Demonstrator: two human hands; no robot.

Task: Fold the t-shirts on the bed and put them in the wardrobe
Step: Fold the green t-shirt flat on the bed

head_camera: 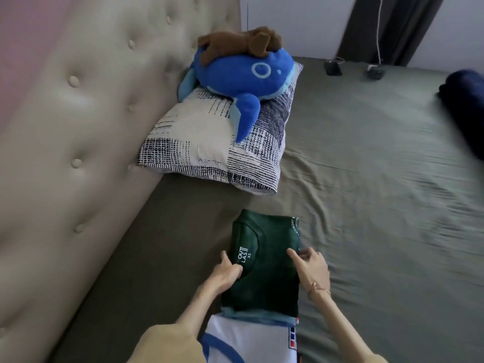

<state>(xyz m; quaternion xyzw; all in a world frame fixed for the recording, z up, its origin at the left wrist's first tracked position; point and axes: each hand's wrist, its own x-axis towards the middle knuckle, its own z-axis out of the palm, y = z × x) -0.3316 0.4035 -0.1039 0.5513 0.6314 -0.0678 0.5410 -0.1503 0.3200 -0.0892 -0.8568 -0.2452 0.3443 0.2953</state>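
A folded dark green t-shirt [264, 260] lies on top of a stack on the bed, collar label facing up. Under it a light blue layer [251, 316] shows at the near edge, and a white t-shirt with blue trim [248, 341] lies closest to me. My left hand [226, 272] grips the green shirt's left edge, thumb on top by the label. My right hand [310, 265] holds the stack's right edge, thumb on top and fingers curled at the side.
The grey-green bedsheet [379, 179] spreads right and ahead. A patterned pillow [207, 148] carries a blue whale plush [246, 74] and a brown plush [241, 43] by the tufted headboard [78, 127]. A phone [332, 68] and a dark blue bundle [463, 93] lie far right.
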